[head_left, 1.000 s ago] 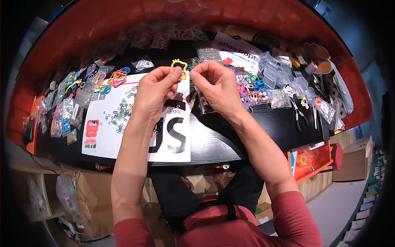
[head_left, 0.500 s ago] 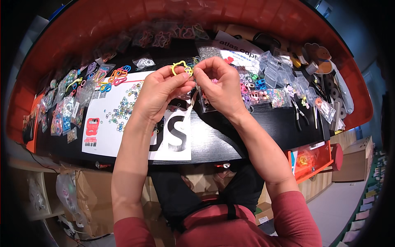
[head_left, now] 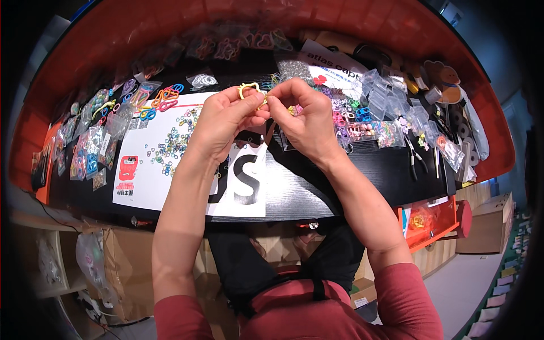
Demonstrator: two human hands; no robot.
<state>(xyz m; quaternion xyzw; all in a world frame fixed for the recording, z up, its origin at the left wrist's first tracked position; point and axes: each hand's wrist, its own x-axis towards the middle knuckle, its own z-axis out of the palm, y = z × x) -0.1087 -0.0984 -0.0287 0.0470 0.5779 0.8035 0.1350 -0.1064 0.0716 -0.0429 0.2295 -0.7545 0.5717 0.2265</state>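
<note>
In front of me, above the table, my left hand (head_left: 224, 122) pinches a yellow, shaped outline ring (head_left: 241, 89), like an animal-head clasp, between thumb and fingers. My right hand (head_left: 310, 116) meets it at the fingertips. Its thumb and index finger are pressed together beside the ring's right end, and whatever they pinch is too small and hidden to make out. Below and left of my hands lies a white printed sheet (head_left: 139, 181) with many small coloured rings (head_left: 173, 144) scattered over it. Coloured shaped clasps (head_left: 168, 97) lie at its far edge.
Bags of beads and charms (head_left: 88, 153) crowd the table's left. Right of my hands are coloured clasps (head_left: 361, 115), clear plastic boxes (head_left: 374, 93) and black-handled pliers (head_left: 416, 161). A red raised rim (head_left: 187, 20) encloses the back. An orange drawer (head_left: 433, 224) stands out at front right.
The yellow ring has tilted a little in my left fingers and shows less of its outline. Both hands stay together in nearly the same place. The view has shifted slightly.
</note>
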